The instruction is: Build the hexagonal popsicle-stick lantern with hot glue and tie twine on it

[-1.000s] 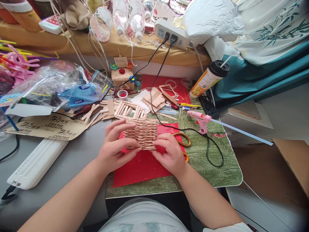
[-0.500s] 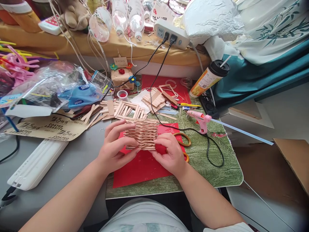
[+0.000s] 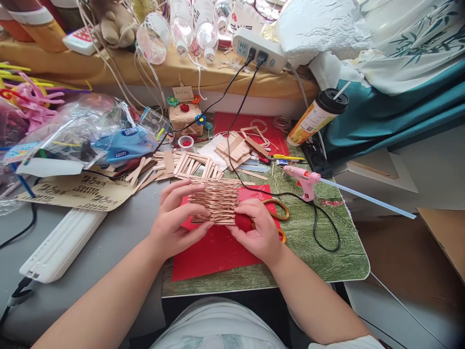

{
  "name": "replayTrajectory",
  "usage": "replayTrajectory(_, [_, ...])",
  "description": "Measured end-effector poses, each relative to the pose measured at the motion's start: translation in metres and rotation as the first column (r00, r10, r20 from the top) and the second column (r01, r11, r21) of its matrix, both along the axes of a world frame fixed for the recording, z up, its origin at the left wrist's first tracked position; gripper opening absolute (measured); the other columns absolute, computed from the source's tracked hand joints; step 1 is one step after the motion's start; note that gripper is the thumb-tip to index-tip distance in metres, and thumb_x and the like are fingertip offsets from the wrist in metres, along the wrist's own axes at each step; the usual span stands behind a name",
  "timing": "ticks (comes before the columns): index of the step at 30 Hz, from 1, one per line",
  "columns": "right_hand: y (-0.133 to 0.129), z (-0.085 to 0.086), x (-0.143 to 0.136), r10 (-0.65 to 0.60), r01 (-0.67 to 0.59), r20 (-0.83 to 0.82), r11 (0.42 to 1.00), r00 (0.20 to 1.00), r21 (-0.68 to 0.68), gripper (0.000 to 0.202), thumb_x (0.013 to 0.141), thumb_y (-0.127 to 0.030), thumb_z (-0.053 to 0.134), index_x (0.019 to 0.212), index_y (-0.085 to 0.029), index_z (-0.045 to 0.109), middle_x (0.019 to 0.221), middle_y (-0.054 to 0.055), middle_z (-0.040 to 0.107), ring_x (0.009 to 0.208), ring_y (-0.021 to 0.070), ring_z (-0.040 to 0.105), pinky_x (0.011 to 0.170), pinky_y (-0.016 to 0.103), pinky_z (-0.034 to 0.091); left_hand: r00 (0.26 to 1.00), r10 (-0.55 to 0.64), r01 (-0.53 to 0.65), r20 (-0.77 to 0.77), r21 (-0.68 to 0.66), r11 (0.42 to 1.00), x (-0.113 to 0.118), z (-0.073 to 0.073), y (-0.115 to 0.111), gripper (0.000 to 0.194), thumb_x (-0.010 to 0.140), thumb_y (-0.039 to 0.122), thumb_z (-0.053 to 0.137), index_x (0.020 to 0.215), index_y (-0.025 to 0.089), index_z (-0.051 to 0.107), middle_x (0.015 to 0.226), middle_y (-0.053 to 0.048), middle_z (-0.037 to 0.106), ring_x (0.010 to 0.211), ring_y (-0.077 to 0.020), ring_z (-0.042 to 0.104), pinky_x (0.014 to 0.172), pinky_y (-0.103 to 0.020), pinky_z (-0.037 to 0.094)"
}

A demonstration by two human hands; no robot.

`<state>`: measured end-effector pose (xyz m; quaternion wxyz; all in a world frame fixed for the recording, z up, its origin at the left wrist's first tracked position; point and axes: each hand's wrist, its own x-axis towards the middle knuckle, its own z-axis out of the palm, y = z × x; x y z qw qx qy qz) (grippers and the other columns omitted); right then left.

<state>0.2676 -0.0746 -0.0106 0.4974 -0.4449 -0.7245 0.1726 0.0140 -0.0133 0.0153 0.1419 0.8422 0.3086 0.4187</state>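
Between my hands is a box-like stack of wooden craft sticks (image 3: 218, 201), layered crosswise with gaps in its side. My left hand (image 3: 179, 215) grips its left side, thumb at the lower edge and fingers across the top and front. At the lower right corner, my right hand (image 3: 256, 228) pinches the stack between thumb and fingers. Beneath lies a red sheet (image 3: 203, 261) on a green wood-patterned board (image 3: 327, 261). Scissors with golden handles (image 3: 281, 209) lie right beside my right hand, their blades hidden.
A pink glue gun (image 3: 307, 182) with a long glue stick and black cable lies to the right. Loose craft sticks (image 3: 192, 165) spread behind the stack. A lidded cup (image 3: 317, 116) stands at back right. Sandpaper (image 3: 80, 191) and a white power strip (image 3: 61, 245) are left.
The whole view has shifted slightly, so things appear a little further right. Both hands keep nearly the same hold on the craft-stick stack.
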Motion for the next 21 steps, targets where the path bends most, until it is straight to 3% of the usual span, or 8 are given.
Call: replayTrajectory(21, [0.0001, 0.0007, -0.0007, 0.035, -0.035, -0.038, 0.999, 0.999, -0.018, 0.039, 0.091, -0.011, 0.080, 0.122, -0.031, 0.065, 0.110, 0.006, 0.075, 0.100, 0.0257, 0.072, 0.089, 0.045, 0.062, 1.000, -0.018, 0.018, 0.013, 0.005, 1.000, 0.0017, 0.0045, 0.0008, 0.016, 0.090, 0.018, 0.083, 0.097, 0.029, 0.073, 0.141, -0.006, 0.071, 0.142, -0.0313, 0.059, 0.123, -0.057, 0.047])
